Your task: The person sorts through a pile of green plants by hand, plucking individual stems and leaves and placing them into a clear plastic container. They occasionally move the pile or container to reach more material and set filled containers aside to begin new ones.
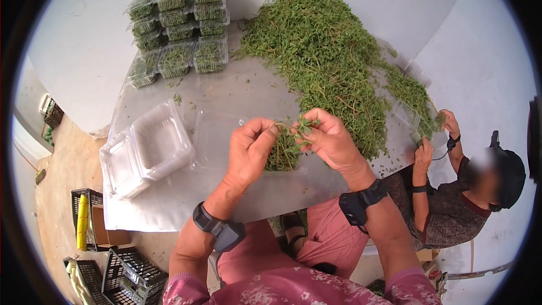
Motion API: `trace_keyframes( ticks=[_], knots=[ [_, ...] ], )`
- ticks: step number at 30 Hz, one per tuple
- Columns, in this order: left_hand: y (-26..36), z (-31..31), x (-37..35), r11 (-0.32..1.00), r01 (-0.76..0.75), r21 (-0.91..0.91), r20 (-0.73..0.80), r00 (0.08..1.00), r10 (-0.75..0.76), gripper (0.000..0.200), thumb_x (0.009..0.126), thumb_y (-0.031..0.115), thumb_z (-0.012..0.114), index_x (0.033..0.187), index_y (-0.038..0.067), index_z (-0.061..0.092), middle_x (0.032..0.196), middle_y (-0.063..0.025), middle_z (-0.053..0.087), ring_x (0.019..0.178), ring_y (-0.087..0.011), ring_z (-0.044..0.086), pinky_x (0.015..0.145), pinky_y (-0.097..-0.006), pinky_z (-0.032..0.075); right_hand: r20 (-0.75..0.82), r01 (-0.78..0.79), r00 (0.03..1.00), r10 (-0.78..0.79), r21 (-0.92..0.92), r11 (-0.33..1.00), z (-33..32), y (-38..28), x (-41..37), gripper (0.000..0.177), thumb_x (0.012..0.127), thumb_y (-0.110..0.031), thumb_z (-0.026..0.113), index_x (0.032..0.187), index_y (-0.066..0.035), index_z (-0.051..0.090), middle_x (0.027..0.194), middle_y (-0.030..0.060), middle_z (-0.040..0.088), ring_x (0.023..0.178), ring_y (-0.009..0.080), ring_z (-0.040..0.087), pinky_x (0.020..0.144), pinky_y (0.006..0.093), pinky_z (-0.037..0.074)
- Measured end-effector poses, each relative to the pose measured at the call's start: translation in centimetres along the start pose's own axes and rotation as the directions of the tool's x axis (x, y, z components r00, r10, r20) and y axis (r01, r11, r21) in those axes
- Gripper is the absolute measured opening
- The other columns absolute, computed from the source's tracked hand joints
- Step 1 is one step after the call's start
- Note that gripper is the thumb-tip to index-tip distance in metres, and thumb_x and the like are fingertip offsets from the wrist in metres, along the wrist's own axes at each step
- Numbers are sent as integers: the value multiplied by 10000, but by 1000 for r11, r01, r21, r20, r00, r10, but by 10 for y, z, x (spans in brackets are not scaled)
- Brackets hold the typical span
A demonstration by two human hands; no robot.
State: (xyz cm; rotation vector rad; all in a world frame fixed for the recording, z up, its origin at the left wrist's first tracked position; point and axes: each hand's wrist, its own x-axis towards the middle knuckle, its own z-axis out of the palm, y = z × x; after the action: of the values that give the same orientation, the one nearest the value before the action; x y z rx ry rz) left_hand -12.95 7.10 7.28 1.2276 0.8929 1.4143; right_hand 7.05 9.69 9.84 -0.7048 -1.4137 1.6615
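Observation:
Between my two hands is a small leafy green sprig. My left hand pinches its thin stem between thumb and forefinger. My right hand has its thumb and fingers closed on the leafy end. Just below and behind the hands, an open clear plastic container lies on the table, with cut greens in its near half. My hands partly hide it. A large heap of the same greens rises behind my right hand.
Stacked filled clear boxes stand at the back left. Nested open plastic containers lie on the metal table at left. A co-worker handles greens at right. Black crates sit on the floor at lower left.

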Motion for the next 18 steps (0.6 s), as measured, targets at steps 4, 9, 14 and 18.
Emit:
trace_keyframes(
  ticks=[4, 9, 14, 18],
  knots=[
    [1, 3, 0, 993, 10, -121, -64, 998, -18, 135, 935, 101, 578, 868, 0, 636, 711, 39, 560, 623, -39, 466, 554, -211, 394, 5, 6, 1000, -6, -81, 997, 2, 5, 2, 128, 967, -124, 612, 1055, -40, 572, 987, 37, 668, 790, 86, 615, 698, 249, 529],
    [4, 0, 2, 976, -4, -219, -178, 983, -36, 124, 924, 92, 567, 864, 8, 636, 778, 7, 603, 638, -67, 492, 620, -228, 421, 46, 78, 996, -71, -169, 982, 7, 5, 2, 116, 972, -113, 600, 1047, -28, 570, 982, 39, 671, 773, 76, 611, 698, 244, 532],
    [7, -14, 12, 975, -81, -206, -266, 964, 24, 115, 917, 86, 575, 861, 7, 637, 790, 1, 605, 638, -68, 491, 652, -216, 435, -46, -41, 999, 28, -300, 953, -2, 5, 2, 128, 956, -130, 628, 1019, -25, 590, 917, 37, 669, 696, 63, 576, 619, 214, 488],
    [8, -17, 11, 996, -12, 93, -123, 992, 23, 124, 917, 82, 600, 851, -6, 655, 722, 18, 599, 610, -64, 507, 597, -221, 444, -96, -124, 990, 101, -276, 953, -1, -3, 2, 137, 947, -123, 627, 1019, -9, 602, 854, 16, 659, 616, 46, 549, 542, 190, 438]
  ],
)
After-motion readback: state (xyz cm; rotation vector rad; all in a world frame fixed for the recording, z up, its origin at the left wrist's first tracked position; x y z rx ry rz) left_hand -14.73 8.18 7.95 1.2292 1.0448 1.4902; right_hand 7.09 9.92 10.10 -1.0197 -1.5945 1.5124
